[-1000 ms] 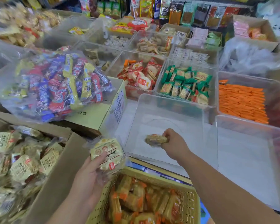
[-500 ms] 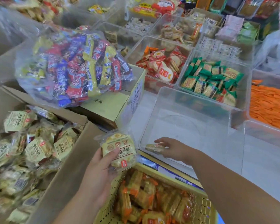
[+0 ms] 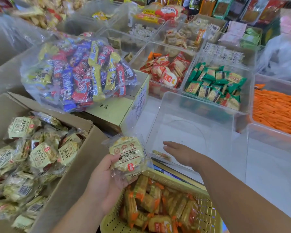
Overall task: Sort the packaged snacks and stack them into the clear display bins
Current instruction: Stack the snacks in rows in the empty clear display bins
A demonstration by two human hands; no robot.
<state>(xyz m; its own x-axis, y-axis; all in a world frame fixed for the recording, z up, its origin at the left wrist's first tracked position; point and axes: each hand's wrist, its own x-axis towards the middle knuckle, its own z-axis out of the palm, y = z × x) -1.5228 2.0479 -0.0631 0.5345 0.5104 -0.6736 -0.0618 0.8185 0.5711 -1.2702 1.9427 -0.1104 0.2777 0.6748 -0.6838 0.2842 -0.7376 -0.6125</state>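
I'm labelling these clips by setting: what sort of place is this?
Probably a snack shop: rows of clear bins holding wrapped snacks, a cardboard box of stock, and packets racked along the back.

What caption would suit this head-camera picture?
Left hand holds a round snack pack; open right hand hovers beside another pack lying in the clear bin.

one snack packet (image 3: 161, 155) lay in near-left corner of clear bin (image 3: 196, 105); cardboard box (image 3: 71, 179) to its left, basket (image 3: 207, 211) in front.
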